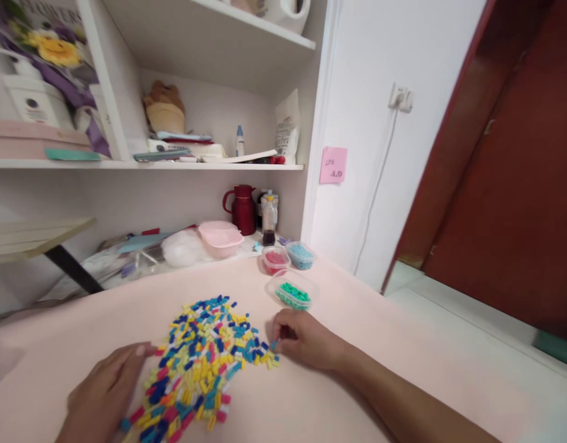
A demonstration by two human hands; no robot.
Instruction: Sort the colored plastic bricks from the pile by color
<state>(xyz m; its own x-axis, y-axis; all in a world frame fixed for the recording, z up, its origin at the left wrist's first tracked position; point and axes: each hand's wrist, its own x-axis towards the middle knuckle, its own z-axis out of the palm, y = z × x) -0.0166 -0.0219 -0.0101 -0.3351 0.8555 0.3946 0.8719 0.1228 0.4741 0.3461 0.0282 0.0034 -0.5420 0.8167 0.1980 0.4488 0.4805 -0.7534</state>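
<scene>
Pieces (205, 363), small and many-coloured, lie in one loose heap on the pale pink tabletop (122, 311), spread between the two hands I watch from here. I see the right hand (298, 338) at the heap's right edge, thumb and finger pinched on a blue piece (274, 345). The left hand (106, 384) lies along the heap's left side, fingers stretched out, tips beside a red piece (160, 351); I cannot tell whether it grips anything. Past the right hand I make out a green-filled tub (298, 306), and behind it a red-filled tub (275, 271) just beside a light-blue-filled tub (304, 266).
</scene>
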